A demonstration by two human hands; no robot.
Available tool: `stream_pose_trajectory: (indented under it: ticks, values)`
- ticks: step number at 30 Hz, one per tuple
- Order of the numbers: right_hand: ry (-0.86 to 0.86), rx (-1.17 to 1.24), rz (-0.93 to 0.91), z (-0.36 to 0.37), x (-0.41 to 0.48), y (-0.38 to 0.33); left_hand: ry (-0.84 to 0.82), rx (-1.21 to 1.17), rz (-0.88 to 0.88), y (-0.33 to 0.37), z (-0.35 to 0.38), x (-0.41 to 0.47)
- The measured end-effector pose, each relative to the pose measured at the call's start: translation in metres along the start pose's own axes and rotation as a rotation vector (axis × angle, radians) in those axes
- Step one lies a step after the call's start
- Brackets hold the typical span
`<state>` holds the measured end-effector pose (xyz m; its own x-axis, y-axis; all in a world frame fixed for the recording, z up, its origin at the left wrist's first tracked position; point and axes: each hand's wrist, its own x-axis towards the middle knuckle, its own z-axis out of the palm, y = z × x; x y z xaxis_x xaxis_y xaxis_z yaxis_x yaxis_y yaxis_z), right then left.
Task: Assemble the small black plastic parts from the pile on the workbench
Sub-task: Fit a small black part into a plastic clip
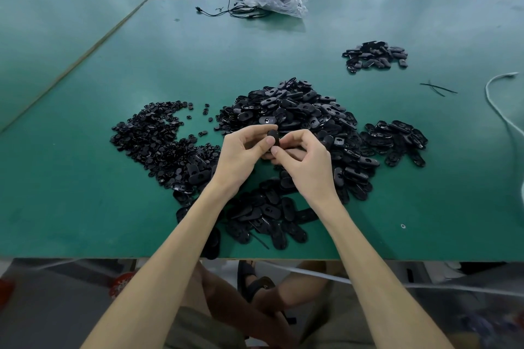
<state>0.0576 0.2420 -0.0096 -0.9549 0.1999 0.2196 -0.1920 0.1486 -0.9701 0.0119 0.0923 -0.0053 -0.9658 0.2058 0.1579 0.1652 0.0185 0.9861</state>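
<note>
— Black oval plastic shells (297,110) in the middle pile, small round black buttons (153,136) to the left: why apart?
— So each sort is easy to reach on the green workbench mat (113,207).
— And your hands?
— My left hand (241,150) and right hand (306,161) both pinch one small black part (273,139) at the fingertips, held just over the pile. I'm probably pressing pieces together. The far heap (374,56) looks like finished ones.

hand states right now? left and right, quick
Left hand: pinching a small black plastic part above the pile.
Right hand: fingers curled, pinching the same part.
</note>
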Motion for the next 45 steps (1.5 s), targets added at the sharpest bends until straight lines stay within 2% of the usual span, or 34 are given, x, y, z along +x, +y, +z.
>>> stream_pose_trajectory:
  ticks: [3,9,22,32,39,45]
  values:
    - [0.024,0.001,-0.022,0.0008,0.0009,-0.0008,0.036,0.051,0.019,-0.0004,0.0004,0.0009]
    - [0.073,-0.059,-0.03,0.0,0.0023,0.0011,-0.043,0.093,0.074,0.0021,0.0024,-0.0012]
    - [0.109,-0.046,-0.01,-0.0014,0.0026,0.0032,-0.101,0.166,0.053,0.0012,0.0027,-0.0004]
    - [0.131,-0.007,-0.001,-0.0021,0.0007,0.0006,-0.118,0.232,0.107,0.0042,0.0043,-0.0033]
    - [0.094,-0.016,-0.007,-0.0015,0.0008,0.0008,-0.105,0.163,0.086,0.004,0.003,-0.0027]
    - [0.129,-0.053,-0.036,-0.0013,0.0008,-0.0003,-0.103,0.136,0.089,0.0059,0.0044,-0.0045]
